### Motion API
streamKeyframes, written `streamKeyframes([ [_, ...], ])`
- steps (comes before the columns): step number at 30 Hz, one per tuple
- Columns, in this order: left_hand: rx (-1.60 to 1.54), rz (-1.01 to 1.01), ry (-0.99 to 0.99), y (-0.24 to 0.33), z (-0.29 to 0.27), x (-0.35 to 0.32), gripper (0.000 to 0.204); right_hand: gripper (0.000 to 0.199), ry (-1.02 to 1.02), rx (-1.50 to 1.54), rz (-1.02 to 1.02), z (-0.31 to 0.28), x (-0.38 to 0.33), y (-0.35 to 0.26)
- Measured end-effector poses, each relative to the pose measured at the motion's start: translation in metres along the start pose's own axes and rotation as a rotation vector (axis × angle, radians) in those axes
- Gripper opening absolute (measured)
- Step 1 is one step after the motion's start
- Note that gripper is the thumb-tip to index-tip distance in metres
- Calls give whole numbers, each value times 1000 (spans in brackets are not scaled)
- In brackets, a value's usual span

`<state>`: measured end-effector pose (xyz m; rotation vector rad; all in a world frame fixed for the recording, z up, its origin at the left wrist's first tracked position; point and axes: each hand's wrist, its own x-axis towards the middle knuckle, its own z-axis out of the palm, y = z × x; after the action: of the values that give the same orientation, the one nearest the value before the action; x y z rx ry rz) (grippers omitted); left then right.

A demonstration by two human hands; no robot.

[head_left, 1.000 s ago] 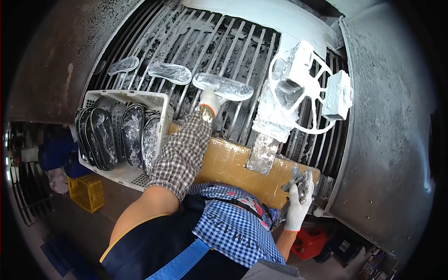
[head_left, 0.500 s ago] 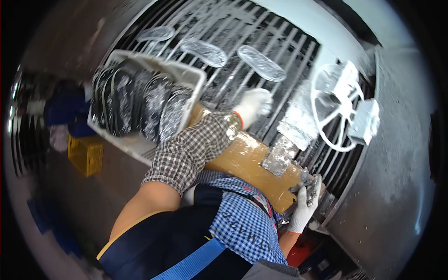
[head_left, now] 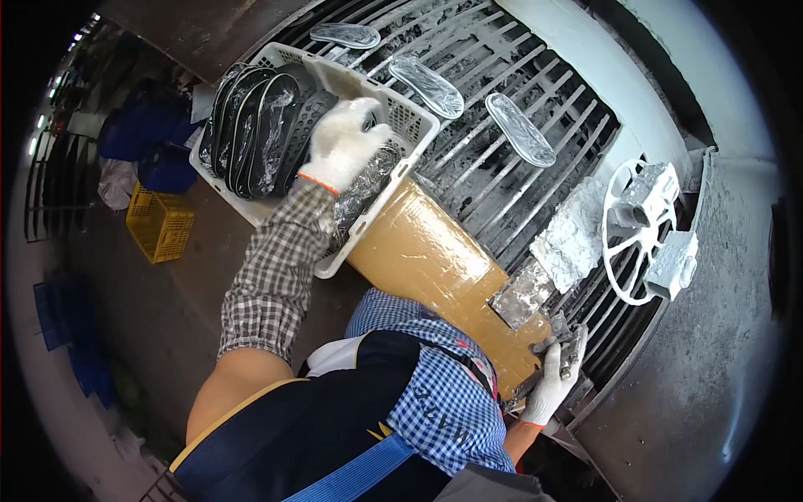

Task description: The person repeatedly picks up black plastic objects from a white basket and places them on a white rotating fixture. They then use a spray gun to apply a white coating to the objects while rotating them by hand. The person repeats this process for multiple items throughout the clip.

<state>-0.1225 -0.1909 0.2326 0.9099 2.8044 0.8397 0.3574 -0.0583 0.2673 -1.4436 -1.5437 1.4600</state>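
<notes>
My left hand (head_left: 341,146), in a white knit glove with an orange cuff, is over a white plastic basket (head_left: 416,151). Its curved fingers and thumb stand apart above dark shoe soles (head_left: 272,125), several of them upright and side by side, some with shiny clear film. Whether a fingertip touches a sole is hidden. My right hand (head_left: 552,381), also gloved, is closed around a grey, lumpy, crusted object (head_left: 548,341) beside the brown board. On the metal bars lie three flat, shiny sole-shaped pieces: a left one (head_left: 345,35), a middle one (head_left: 427,86) and a right one (head_left: 520,130).
A brown, film-covered board (head_left: 427,243) runs in front of me, beneath a grey crusted block (head_left: 523,293). Metal bars (head_left: 493,171) form a grate behind it. To the right stand a white-coated spoked wheel (head_left: 642,230) and a metal wall (head_left: 703,351). A yellow crate (head_left: 159,224) sits left.
My left hand has moved from the grate leftward, over the basket of soles. The view has shifted, while my right hand keeps its hold beside the board.
</notes>
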Motion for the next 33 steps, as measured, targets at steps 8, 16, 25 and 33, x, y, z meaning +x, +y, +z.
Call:
streamKeyframes([
  [8,553,-151,-84,-33,41,32,81,65,12,10,-39,3,0,3],
  [16,580,-180,-126,-45,59,44,66,63,61,-27,-71,-4,0,13],
  [25,465,-51,-320,-47,-11,39,42,67,33,-23,-9,-5,7,14],
  [33,214,19,15,44,-137,30,34,70,80,13,3,-6,10,12],
])
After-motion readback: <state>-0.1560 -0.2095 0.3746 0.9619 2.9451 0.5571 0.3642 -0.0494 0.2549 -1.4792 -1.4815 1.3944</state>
